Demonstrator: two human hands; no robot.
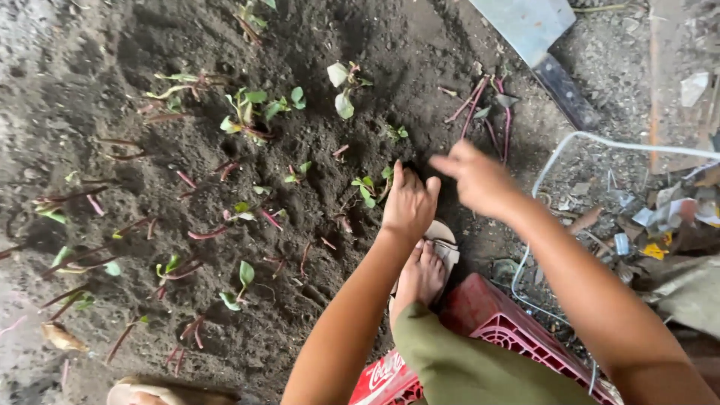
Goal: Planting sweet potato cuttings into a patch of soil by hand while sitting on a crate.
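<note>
My left hand (pixel 409 204) presses its fingers down into the dark soil (pixel 315 97), right beside a small green seedling (pixel 369 189). Its fingers are bunched together at the ground; whether they pinch a stem I cannot tell. My right hand (pixel 476 178) hovers a little to the right and above, blurred by motion, fingers loosely extended toward the left, with nothing seen in it. A loose bundle of red-stemmed cuttings (pixel 484 112) lies on the soil just beyond the right hand.
Many red-stemmed seedlings stand planted across the bed, such as one with green leaves (pixel 247 112). My sandalled foot (pixel 424 270) rests by a red plastic crate (pixel 502 330). A large blade with dark handle (pixel 540 45), a white cord (pixel 570 142) and litter (pixel 660 217) lie at right.
</note>
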